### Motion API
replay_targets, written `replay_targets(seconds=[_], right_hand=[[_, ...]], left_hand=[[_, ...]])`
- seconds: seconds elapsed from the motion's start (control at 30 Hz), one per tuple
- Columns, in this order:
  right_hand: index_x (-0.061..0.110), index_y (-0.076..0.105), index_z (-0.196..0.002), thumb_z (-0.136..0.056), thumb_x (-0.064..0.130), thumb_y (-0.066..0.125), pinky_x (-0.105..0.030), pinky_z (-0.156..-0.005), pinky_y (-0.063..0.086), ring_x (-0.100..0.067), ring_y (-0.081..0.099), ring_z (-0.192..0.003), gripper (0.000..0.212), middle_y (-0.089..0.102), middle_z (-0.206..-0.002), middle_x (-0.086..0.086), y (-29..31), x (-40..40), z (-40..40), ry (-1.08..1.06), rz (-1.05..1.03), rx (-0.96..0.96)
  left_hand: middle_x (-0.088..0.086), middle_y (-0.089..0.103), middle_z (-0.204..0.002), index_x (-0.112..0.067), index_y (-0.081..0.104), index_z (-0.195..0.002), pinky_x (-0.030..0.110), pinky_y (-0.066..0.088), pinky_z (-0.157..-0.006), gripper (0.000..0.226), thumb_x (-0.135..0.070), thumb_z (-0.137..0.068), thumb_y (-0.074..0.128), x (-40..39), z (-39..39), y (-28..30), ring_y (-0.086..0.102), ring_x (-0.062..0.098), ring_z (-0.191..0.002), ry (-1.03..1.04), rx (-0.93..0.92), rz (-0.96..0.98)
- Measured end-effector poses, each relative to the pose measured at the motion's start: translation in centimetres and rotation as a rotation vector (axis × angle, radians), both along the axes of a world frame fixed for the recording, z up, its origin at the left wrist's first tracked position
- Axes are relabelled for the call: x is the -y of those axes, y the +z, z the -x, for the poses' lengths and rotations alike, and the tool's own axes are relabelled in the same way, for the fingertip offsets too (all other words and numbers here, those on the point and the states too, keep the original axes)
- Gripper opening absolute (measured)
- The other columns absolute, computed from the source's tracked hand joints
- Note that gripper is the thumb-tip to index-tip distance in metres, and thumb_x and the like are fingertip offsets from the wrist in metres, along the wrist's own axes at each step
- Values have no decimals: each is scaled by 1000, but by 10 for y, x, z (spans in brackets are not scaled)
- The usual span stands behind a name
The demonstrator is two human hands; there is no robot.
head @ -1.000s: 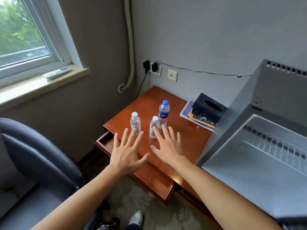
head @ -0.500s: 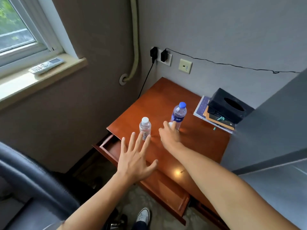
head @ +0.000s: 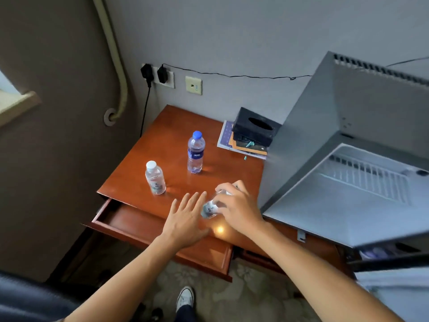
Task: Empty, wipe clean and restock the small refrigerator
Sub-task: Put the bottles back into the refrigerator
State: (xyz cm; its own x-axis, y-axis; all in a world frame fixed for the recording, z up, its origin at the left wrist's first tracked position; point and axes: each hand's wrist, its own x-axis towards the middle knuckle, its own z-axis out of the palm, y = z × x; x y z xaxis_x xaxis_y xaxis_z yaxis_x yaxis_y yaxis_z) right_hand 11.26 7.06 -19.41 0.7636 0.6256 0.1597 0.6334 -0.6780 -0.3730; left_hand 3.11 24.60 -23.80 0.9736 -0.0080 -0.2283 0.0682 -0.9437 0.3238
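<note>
My right hand (head: 236,208) grips a small clear water bottle (head: 210,209), tilted, just above the front of the wooden desk (head: 176,126). My left hand (head: 186,217) hovers flat beside that bottle with fingers spread, holding nothing. Two more bottles stand upright on the desk: a short one with a white cap (head: 155,177) at the left and a taller one with a blue cap (head: 196,152) behind it. The grey small refrigerator (head: 348,117) stands at the right, its door (head: 362,196) swung open toward me.
A desk drawer (head: 148,223) is pulled out below my hands. A black tissue box (head: 255,129) sits on a stack of books at the desk's back right. Wall sockets with plugs and a cable are behind the desk. A dark chair (head: 34,298) is at lower left.
My right hand has taken hold of the nearest small bottle and drawn it toward me and to the right, tilting it. My left hand has moved in beside it. The view has shifted right.
</note>
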Motion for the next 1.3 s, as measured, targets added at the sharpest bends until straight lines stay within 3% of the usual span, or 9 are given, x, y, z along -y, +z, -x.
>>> replay_targets(seconds=[0.1, 0.2, 0.33, 0.5, 0.57, 0.73, 0.93, 1.07, 1.3], right_hand=[[26, 79, -88, -77, 17, 86, -24, -81, 50, -11, 47, -102, 16, 64, -118, 18, 18, 56, 28, -146, -192, -111], [27, 78, -87, -72, 15, 87, -8, -84, 41, -1, 48, -107, 21, 60, -114, 26, 29, 118, 60, -328, -341, -213], [28, 73, -108, -73, 18, 85, -17, -93, 44, -2, 52, -110, 38, 57, -114, 26, 25, 194, 110, -460, -283, -157], [36, 59, -129, -74, 57, 76, -40, -109, 38, -13, 50, -118, 62, 52, -126, 17, 7, 273, 180, -562, 149, -52], [37, 57, -130, -67, 61, 80, -39, -101, 45, -16, 54, -115, 72, 54, -126, 14, -3, 297, 204, -633, 209, -82], [28, 68, -115, -45, 51, 97, -36, -67, 57, -20, 68, -90, 80, 67, -109, 7, -17, 354, 248, -871, 159, -19], [24, 68, -114, -47, 45, 97, -39, -74, 56, -27, 69, -93, 76, 70, -110, -1, -34, 405, 266, -1119, 169, 10], [24, 66, -112, -50, 41, 96, -38, -76, 55, -25, 66, -97, 71, 68, -107, 2, -37, 416, 257, -1229, 140, 15], [25, 65, -117, -61, 38, 95, -38, -80, 56, -27, 66, -106, 65, 67, -122, -4, -53, 421, 238, -1392, 190, -34]], left_hand=[[-13, 31, -163, -40, 7, -161, 44, 30, -121, 98, -63, -86, 66, 33, 3, 0, 33, 16, -149, -59, 4, 275], [-20, 54, -127, -55, 27, -148, 32, 51, -90, 76, -59, -86, 71, 75, 10, 13, 58, 13, -119, -140, 77, 353], [-9, 58, -134, -52, 30, -151, 38, 51, -90, 75, -59, -87, 68, 140, 18, 28, 58, 21, -121, -334, 37, 235], [-15, 53, -140, -51, 35, -150, 39, 56, -84, 68, -67, -88, 60, 229, 37, 35, 65, 21, -110, -586, 54, 114], [-13, 53, -141, -49, 37, -150, 39, 53, -83, 64, -58, -91, 61, 265, 47, 36, 64, 23, -114, -676, 81, 66], [-6, 66, -119, -37, 54, -138, 37, 55, -70, 65, -53, -78, 75, 344, 58, 28, 69, 25, -96, -906, 181, -3], [5, 68, -114, -27, 68, -118, 39, 51, -93, 58, -55, -69, 70, 428, 49, 20, 65, 28, -105, -1059, 362, -77], [5, 66, -106, -23, 71, -115, 36, 54, -81, 72, -41, -50, 95, 462, 37, 16, 64, 28, -97, -1110, 401, -143], [3, 67, -110, -19, 66, -119, 39, 54, -87, 65, -31, -61, 93, 490, 9, 5, 64, 27, -100, -1201, 408, -195]])
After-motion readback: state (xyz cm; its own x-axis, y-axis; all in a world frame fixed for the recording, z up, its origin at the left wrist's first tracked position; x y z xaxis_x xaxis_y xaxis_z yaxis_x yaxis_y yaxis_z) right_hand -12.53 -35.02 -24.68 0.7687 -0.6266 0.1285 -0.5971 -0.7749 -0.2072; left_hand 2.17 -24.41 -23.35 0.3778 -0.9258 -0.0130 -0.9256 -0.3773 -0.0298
